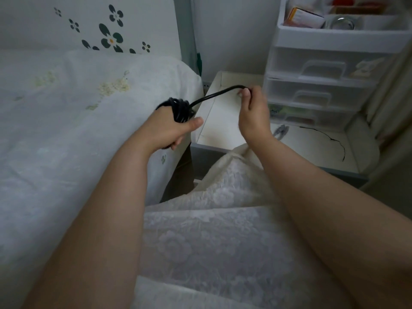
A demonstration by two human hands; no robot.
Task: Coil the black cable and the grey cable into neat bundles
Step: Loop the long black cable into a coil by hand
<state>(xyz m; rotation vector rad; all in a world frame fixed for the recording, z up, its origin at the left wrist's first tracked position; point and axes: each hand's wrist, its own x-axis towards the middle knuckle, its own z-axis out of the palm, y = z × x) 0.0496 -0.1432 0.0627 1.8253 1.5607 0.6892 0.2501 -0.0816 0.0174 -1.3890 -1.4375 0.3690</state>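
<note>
Head view shows your left hand gripping the wound black cable above the bed's right edge, your right hand pinching its free tail; next, wrap that tail around the bundle. I see no grey cable

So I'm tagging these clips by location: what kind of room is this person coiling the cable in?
Most likely a bedroom. A bed with a pale floral sheet sits on the left, a white bedside cabinet stands beside it, and a plastic drawer unit holding small household items sits on top.
</note>
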